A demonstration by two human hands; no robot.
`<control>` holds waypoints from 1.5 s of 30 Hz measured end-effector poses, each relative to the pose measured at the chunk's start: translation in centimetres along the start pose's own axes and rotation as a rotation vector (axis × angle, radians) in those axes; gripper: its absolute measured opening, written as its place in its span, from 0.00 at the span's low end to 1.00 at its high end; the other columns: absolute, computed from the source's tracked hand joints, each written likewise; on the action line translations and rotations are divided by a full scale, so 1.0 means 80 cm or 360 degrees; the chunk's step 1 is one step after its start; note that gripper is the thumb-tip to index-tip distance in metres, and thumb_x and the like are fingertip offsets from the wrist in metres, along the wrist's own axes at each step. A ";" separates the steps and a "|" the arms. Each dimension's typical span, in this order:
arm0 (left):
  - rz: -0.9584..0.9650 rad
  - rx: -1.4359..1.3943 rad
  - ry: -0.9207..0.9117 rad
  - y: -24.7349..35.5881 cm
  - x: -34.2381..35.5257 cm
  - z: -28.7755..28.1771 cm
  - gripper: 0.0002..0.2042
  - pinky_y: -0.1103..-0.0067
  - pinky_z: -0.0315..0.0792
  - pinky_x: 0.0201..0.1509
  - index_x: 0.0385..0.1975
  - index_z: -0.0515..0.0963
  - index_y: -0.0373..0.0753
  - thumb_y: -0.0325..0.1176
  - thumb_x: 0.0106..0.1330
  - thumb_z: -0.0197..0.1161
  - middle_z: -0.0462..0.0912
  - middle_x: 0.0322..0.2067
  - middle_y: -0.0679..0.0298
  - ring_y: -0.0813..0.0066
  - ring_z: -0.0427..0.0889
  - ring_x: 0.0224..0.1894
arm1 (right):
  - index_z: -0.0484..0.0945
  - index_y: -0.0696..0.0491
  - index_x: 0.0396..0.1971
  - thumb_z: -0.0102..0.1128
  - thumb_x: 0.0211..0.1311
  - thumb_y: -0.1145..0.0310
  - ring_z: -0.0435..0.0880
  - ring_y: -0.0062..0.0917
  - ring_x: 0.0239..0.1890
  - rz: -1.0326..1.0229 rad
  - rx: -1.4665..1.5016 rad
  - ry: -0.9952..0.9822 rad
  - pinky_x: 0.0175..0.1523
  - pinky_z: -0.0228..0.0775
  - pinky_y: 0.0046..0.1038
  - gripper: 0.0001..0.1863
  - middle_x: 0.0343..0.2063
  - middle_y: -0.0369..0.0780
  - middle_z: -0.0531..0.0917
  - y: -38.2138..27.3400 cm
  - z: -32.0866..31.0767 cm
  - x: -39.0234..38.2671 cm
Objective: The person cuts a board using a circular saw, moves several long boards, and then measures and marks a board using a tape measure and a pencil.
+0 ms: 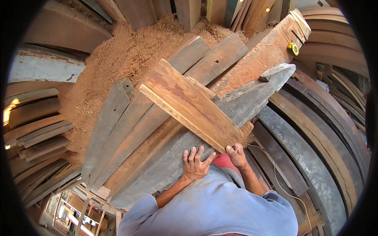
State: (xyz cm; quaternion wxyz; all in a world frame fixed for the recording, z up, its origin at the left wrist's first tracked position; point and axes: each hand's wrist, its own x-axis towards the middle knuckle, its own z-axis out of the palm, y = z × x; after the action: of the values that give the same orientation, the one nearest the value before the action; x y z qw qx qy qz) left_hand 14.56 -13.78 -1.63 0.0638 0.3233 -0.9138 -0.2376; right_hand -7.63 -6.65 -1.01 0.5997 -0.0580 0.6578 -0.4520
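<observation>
A smooth reddish-brown wooden board [193, 106] lies slantwise across several rough timbers, its near end close to my body. My right hand [237, 155] pinches that near end, thumb on the corner and fingers curled. To its left, my left hand [195, 163] rests with fingers spread on a weathered grey beam [157, 173], near the board's long edge. Nothing shows in the left hand. Beneath the board, part of another pale wood piece [247, 129] sticks out beside its near end.
Reddish wood shavings [114, 59] are heaped beyond the timbers. A yellow tape measure [293, 48] sits on a thick beam [264, 51] at the far right. Stacked planks [327, 169] line the right side, with a thin pale cord [275, 173] running over them. More planks [39, 118] stand left.
</observation>
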 end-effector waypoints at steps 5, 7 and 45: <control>-0.0035 0.0010 0.0037 0.002 -0.001 0.000 0.30 0.44 0.41 0.78 0.68 0.75 0.68 0.38 0.63 0.63 0.63 0.72 0.49 0.45 0.49 0.78 | 0.82 0.63 0.49 0.63 0.73 0.54 0.78 0.20 0.44 0.0123 -0.0099 -0.0112 0.51 0.71 0.28 0.24 0.42 0.36 0.84 -0.006 -0.010 -0.003; -0.0018 0.0017 0.0020 0.002 0.000 0.000 0.33 0.44 0.37 0.79 0.67 0.75 0.69 0.37 0.57 0.66 0.61 0.72 0.48 0.44 0.46 0.79 | 0.82 0.63 0.48 0.62 0.73 0.56 0.78 0.19 0.43 0.0156 -0.0147 -0.0133 0.49 0.71 0.27 0.22 0.41 0.35 0.84 -0.002 -0.013 -0.001; 0.0118 0.0285 -0.0013 0.004 0.004 -0.005 0.39 0.42 0.41 0.78 0.64 0.77 0.56 0.39 0.43 0.74 0.58 0.73 0.39 0.35 0.53 0.76 | 0.80 0.62 0.51 0.60 0.62 0.64 0.84 0.54 0.55 0.0318 -0.1930 -0.0367 0.57 0.77 0.50 0.21 0.50 0.59 0.84 0.278 -0.309 0.088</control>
State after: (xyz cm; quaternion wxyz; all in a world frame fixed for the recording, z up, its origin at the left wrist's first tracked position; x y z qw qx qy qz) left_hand 14.21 -13.94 -1.16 0.0397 0.2927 -0.9429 -0.1539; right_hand -19.96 15.00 -24.13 0.5666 -0.3746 0.7307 0.0691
